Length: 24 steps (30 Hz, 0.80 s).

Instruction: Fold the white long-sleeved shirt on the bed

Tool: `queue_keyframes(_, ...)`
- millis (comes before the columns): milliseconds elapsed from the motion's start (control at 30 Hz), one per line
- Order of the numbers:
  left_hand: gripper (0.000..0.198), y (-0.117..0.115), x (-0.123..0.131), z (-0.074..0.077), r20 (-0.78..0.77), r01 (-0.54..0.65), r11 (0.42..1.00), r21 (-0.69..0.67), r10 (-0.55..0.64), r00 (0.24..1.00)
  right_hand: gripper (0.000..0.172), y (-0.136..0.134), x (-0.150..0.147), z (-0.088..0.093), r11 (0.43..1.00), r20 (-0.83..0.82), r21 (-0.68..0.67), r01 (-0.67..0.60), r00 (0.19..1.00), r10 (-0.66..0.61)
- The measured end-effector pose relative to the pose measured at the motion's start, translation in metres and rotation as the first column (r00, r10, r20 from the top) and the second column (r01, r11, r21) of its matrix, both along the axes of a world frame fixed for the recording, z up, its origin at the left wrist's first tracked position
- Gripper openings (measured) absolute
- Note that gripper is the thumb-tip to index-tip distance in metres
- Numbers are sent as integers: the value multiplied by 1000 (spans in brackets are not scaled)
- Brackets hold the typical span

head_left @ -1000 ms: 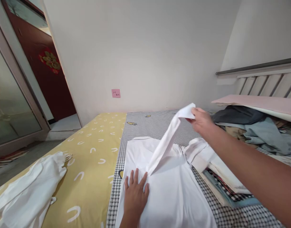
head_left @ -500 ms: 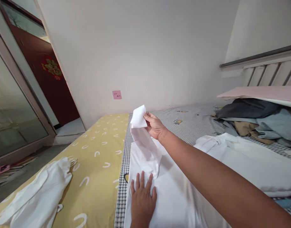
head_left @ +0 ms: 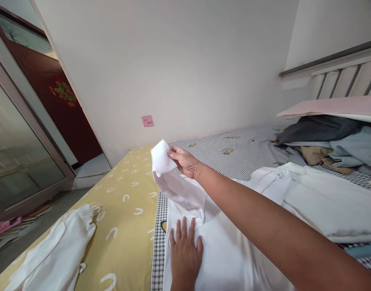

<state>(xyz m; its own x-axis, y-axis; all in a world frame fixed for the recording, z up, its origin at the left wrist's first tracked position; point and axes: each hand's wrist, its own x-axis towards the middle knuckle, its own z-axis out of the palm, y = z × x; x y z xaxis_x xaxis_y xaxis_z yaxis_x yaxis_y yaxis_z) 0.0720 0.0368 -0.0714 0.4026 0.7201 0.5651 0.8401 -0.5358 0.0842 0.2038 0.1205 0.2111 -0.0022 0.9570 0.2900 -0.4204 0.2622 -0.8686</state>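
A white shirt lies spread on the checked sheet of a bed. My left hand rests flat on the shirt near its shoulder, fingers stretched out. My right hand reaches across over the shirt and pinches the cuff end of its white sleeve, holding it lifted above the bed's left side. The sleeve hangs in a band from that hand down to the shoulder just beyond my left fingers.
A yellow patterned cover lies to the left, with another white garment on it. Folded white cloth and a heap of dark and grey-blue clothes sit at the right. A wall, slatted headboard and doorway stand behind.
My right hand has carried the sleeve's cuff from the right side across the shirt to the left. My left hand has stayed flat on the shirt.
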Motion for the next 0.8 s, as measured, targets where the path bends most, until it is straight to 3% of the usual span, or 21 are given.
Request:
queue_keyframes(100,52,0,0,-1,-2,-1,1000,3,1,1000,24,5,22,-22,987,104,-125,100,991,-87)
queue_keyframes(200,51,-2,0,0,4,0,1000,-3,0,1000,14,12,55,-47,938,202,-245,245,959,-198)
queue_keyframes(300,50,-3,0,1,22,0,1000,-7,0,1000,27,13,86,-67,855,334,-360,372,908,-254)
queue_keyframes(467,51,-4,1,-1,44,6,1000,-7,-5,999,36,-10,116,-104,671,598,-493,553,776,-200)
queue_keyframes(633,51,-2,3,-6,69,-6,1000,5,5,998,31,-42,138,-134,498,786,-455,738,596,-163)
queue_keyframes(733,52,-2,3,-7,64,-11,1000,11,11,998,27,-50,147,-137,476,830,-402,782,531,-172)
queue_keyframes(800,52,-3,3,-6,56,-14,1000,5,13,998,25,-48,145,-135,502,846,-347,792,495,-197)
